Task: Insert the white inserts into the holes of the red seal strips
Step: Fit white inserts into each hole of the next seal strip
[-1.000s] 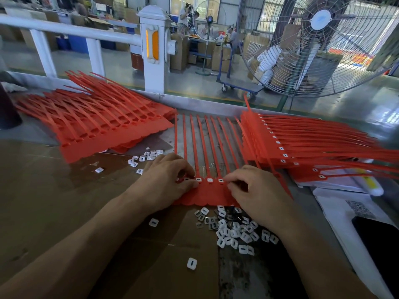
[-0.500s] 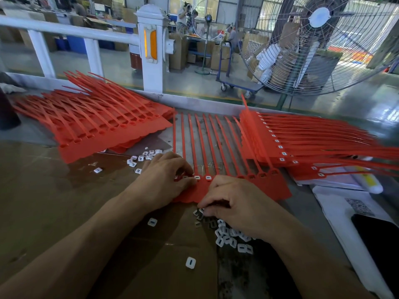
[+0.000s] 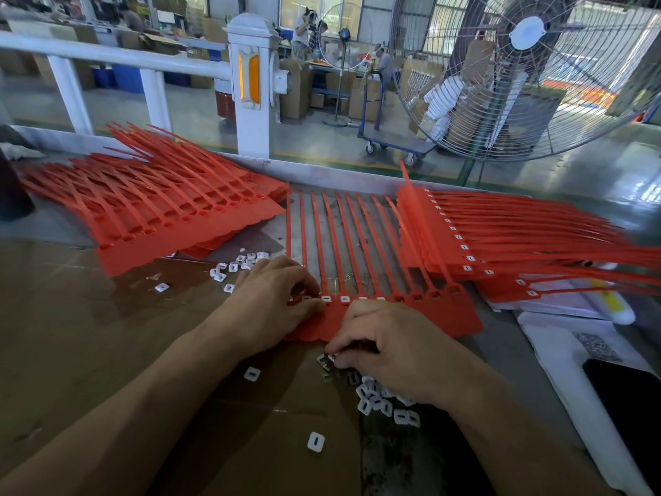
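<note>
Reaching, head view: right hand curled into the white inserts piled at the table's near edge, apparently pinching one.
Left hand: fingertips pressed down the red seal strip at mid-table.
Next: seating an insert in an empty hole, probably.

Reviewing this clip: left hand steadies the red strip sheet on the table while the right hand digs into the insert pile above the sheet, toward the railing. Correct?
Not quite. In the head view the right hand picks from the white inserts below the red strip sheet, on the near side. The left hand does rest on the sheet.
</note>
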### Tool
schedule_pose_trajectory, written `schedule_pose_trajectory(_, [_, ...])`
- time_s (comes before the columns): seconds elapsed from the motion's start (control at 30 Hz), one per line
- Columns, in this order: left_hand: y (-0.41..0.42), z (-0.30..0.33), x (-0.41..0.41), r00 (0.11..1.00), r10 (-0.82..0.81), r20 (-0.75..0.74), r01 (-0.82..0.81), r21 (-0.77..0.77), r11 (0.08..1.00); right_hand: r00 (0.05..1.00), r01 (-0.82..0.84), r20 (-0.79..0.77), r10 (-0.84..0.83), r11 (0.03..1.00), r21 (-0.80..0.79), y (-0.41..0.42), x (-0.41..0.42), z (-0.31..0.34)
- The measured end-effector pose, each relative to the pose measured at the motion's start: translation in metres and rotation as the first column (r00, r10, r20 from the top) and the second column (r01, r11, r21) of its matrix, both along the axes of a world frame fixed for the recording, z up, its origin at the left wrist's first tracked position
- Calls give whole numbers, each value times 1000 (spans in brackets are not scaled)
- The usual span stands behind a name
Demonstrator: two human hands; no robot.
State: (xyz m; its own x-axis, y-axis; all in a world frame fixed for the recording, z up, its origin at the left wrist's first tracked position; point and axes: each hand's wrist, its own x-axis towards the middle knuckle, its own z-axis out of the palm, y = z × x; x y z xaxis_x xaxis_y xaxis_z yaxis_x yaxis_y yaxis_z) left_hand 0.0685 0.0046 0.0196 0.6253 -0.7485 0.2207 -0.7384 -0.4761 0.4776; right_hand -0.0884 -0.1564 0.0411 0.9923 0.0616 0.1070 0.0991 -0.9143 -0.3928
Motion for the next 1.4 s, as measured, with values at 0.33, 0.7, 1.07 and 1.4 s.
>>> schedule_pose_trajectory(0.33, [-1, 0, 1, 1000, -3, 11, 3, -24, 1000, 1000, -12, 9, 12, 1000, -6, -1, -1, 1])
schedule_pose_trajectory(0.7, [0, 2, 1, 1000, -9, 10, 9, -15, 1000, 964, 170, 116, -237, 894, 414, -4, -3, 0])
schedule_pose_trajectory(1.07, [0, 3, 2, 1000, -18, 24, 19, -9, 1000, 973, 197, -14, -231, 796, 573, -2, -5, 5])
schedule_pose_trajectory(1.4, [0, 1, 4, 1000, -22, 13, 22, -19, 1000, 929, 259, -80, -362, 481, 838, -13, -3, 5])
